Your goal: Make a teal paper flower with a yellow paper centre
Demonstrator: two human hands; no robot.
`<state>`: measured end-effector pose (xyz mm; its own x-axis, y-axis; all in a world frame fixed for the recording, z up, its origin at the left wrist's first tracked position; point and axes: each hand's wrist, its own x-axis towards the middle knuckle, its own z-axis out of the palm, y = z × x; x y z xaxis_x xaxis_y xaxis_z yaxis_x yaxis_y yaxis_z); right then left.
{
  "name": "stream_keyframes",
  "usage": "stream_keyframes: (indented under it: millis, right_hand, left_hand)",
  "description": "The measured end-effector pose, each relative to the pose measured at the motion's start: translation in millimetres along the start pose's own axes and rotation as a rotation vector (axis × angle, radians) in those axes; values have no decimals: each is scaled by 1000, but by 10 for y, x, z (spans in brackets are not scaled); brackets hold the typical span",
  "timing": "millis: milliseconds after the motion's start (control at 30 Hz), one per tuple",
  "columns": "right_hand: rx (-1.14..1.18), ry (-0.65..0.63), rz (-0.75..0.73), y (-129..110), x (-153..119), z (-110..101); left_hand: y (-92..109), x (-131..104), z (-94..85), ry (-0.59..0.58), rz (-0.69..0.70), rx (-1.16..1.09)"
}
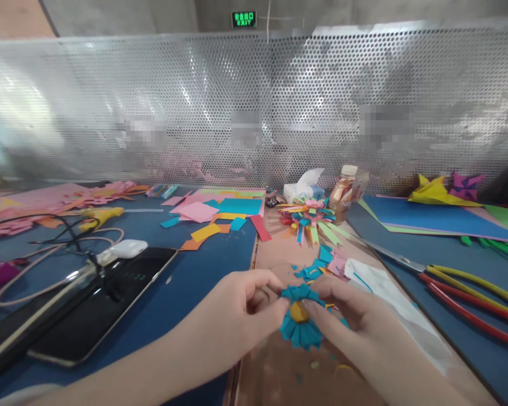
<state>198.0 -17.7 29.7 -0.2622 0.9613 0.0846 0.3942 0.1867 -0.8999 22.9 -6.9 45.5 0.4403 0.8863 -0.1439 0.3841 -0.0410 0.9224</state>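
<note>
A blue paper flower (302, 332) with a yellow-orange centre is held up between my two hands over the brown strip of the table. My left hand (248, 304) pinches its left edge with thumb and forefinger. From the other side, my right hand (347, 316) grips it, the thumb pressed beside the centre. Just beyond the flower lie blue paper pieces (311, 272) and a pink paper scrap (337, 264). Small blue and yellow bits are scattered beneath my hands.
Scissors (423, 269) with red and yellow handles lie right. Phones (105, 310), cables and a yellow glue gun (101, 217) are at left. Coloured paper (198, 212), a bottle (342, 194), a tissue box (302, 192) and a paper-strip cluster (309, 214) stand before a perforated metal partition (220, 84).
</note>
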Motion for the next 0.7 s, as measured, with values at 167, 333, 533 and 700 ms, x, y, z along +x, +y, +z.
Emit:
stream_keyframes:
  millis: [167,333,533,700]
  right_hand:
    - [71,-29,33,29,0,-10]
    - [86,-30,17,35,-20,-12]
    - [224,-49,56,37,-51,-1]
    - [279,-61,81,35,-49,21]
  left_hand:
    - [14,-21,-4,24,9,29]
    - [31,-30,-28,-10,-17,25]
    - [6,-20,-44,-63,-66,-58]
    - [-32,-14,-59,-74,-78,-118]
